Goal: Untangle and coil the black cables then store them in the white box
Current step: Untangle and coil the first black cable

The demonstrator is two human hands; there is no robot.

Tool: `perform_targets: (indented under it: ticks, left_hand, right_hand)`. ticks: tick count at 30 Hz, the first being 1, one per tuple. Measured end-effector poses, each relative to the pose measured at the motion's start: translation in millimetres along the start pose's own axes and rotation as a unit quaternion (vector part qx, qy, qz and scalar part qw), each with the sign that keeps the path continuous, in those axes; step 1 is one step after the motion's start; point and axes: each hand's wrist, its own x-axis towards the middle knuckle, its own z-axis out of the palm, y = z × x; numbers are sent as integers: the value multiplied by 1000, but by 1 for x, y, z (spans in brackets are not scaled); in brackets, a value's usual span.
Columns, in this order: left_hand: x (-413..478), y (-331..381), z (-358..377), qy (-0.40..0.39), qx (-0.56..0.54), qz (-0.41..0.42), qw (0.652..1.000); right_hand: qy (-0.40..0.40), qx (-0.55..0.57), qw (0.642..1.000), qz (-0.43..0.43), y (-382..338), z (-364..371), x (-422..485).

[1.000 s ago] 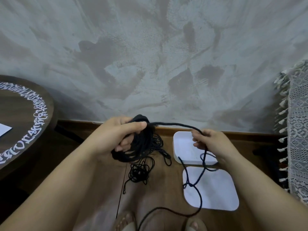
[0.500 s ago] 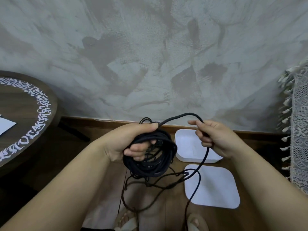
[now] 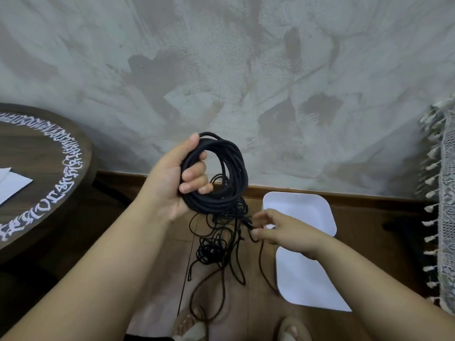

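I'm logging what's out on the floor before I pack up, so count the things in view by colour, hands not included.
Black: 2, the coiled cable held up in the left hand and the loose tangle hanging below it
White: 3, the box, the lid nearer the feet, the paper on the round table
Total: 5

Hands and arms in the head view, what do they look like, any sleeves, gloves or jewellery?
Both forearms are bare all the way to the bottom edge of the frame: no sleeves show. The left hand and the right hand wear no gloves, and no rings, watch or bracelets are visible. The fingers have short, plain nails.
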Motion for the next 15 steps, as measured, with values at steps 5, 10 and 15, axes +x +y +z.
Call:
perform_targets:
  ticks: [5, 10, 15]
  left_hand:
    - [-10, -3, 5, -89, 146, -123, 978]
    - [-16, -4, 9, -113, 157, -120, 974]
    - [-12, 9, 3, -6, 67, 21, 998]
  right_hand:
    - [73, 94, 974, -191, -20, 12, 4]
    - [38, 56, 988, -139, -16, 16, 13]
    - [-24, -8, 999, -45, 17, 7, 15]
